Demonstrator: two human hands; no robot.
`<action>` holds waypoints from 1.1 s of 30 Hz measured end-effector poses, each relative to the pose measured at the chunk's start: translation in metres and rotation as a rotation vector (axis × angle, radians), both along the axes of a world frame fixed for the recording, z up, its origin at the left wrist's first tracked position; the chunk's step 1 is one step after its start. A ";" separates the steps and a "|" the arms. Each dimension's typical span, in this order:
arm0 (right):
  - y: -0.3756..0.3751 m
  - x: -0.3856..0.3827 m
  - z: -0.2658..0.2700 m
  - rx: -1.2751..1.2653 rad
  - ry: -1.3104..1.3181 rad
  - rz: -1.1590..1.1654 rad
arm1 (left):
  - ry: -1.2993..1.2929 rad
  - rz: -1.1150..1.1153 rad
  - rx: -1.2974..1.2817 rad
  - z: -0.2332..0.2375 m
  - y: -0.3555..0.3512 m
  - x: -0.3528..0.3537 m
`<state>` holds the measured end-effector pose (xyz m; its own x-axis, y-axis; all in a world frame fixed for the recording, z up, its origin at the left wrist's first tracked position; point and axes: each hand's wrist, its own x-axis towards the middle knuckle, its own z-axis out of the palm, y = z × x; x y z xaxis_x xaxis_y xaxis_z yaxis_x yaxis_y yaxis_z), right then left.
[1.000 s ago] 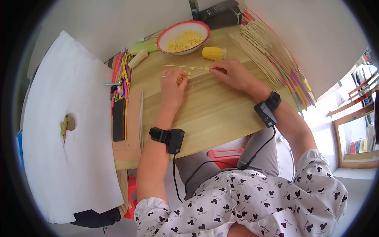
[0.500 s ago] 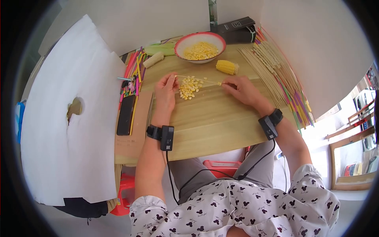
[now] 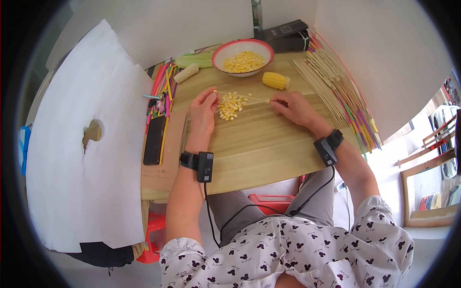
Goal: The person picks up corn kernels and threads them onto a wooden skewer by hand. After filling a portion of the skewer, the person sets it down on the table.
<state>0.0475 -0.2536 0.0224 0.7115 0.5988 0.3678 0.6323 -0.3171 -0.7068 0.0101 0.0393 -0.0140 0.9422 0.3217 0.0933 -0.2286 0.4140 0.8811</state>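
A thin wooden stick (image 3: 242, 96) stretches between my hands, above a loose pile of corn kernels (image 3: 231, 107) on the wooden table. At the stick's left end, my left hand (image 3: 204, 104) pinches it, with a small pale kernel at the fingertips. The fingers of my right hand (image 3: 290, 106) are closed round its right end, where a yellowish kernel shows. Behind them stands a white bowl with a red rim (image 3: 219, 50), holding many kernels. A partly stripped yellow cob (image 3: 275, 80) lies between the bowl and my right hand.
A bare cob (image 3: 186, 73) and green husk (image 3: 194, 59) lie at the back left. Left are coloured strips (image 3: 168, 86), a black phone (image 3: 154, 140) and cardboard (image 3: 165, 177). Many sticks (image 3: 319, 89) lie right. A black box (image 3: 285, 37) stands behind; white panels (image 3: 192, 24) surround the table.
My left hand has tilted slightly and its fingertips have shifted a little at the stick's end. The whole view has moved slightly. My right hand keeps its grip.
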 end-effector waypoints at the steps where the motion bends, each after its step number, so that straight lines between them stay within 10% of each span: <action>1: 0.000 0.002 -0.003 0.004 -0.023 0.006 | 0.013 0.017 0.011 0.001 -0.001 -0.001; 33: 0.011 -0.006 -0.007 -0.044 -0.153 -0.003 | -0.152 0.614 0.902 0.018 -0.023 -0.009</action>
